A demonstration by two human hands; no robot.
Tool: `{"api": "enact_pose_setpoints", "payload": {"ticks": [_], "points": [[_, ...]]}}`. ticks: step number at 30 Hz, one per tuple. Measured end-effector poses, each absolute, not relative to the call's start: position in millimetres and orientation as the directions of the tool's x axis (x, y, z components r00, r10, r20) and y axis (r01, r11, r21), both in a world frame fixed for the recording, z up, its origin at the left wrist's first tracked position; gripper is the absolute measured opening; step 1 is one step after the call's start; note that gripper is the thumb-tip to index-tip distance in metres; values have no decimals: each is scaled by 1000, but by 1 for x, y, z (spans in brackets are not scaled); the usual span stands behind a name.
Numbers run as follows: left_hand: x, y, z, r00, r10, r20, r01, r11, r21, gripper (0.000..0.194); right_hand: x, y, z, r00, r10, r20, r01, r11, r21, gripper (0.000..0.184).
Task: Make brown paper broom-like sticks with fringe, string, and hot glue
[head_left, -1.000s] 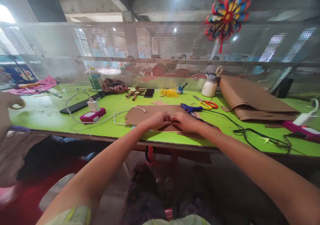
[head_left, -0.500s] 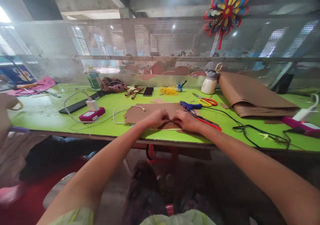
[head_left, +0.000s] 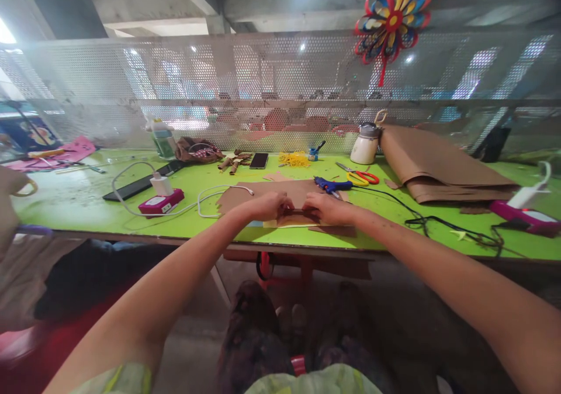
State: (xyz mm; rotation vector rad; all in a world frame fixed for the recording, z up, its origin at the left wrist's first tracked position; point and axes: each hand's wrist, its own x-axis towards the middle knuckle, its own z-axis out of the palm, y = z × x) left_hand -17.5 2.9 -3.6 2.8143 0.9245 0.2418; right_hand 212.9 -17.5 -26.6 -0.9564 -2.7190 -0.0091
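Between my two hands is a thin, dark brown strip of paper (head_left: 297,211), which looks folded or rolled. My left hand (head_left: 277,206) pinches its left end, and my right hand (head_left: 321,207) has the fingers closed on its right end. Under the hands lie a light-edged piece (head_left: 270,224) and a large brown paper sheet (head_left: 245,194) flat on the green table (head_left: 193,230). Just beyond my right hand a blue hot glue gun (head_left: 328,185) rests at the sheet's edge. Another brown paper piece (head_left: 335,230) lies near the table's front edge.
Orange-and-yellow-handled scissors (head_left: 362,178) lie behind the glue gun. A stack of brown paper (head_left: 442,166) and a black cable (head_left: 421,221) are on the right. A purple power socket (head_left: 162,202) with a white cable stands left. A phone (head_left: 259,161) lies farther back.
Both hands stay on the paper strip, the right one shifting slightly. The red-handled tool by my right wrist is now hidden behind the forearm. The whole view has shifted a little.
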Motion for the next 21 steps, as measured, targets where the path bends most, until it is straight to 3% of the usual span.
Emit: {"api": "enact_pose_setpoints", "payload": {"ticks": [7, 13, 16, 21], "points": [[-33, 6, -5, 801, 593, 83, 568, -796, 209, 27, 212, -14, -17, -778, 608, 158, 609, 792, -51, 19], [-31, 2, -3, 809, 581, 86, 561, -808, 180, 28, 211, -18, -15, -805, 581, 122, 589, 807, 45, 20], [-30, -2, -2, 819, 565, 95, 554, -823, 123, 29, 212, -23, -15, -816, 564, 124, 576, 811, 101, 29], [-32, -10, -4, 835, 534, 132, 537, -843, 14, 27, 214, -39, -15, -835, 530, 146, 550, 807, 215, 27]]}}
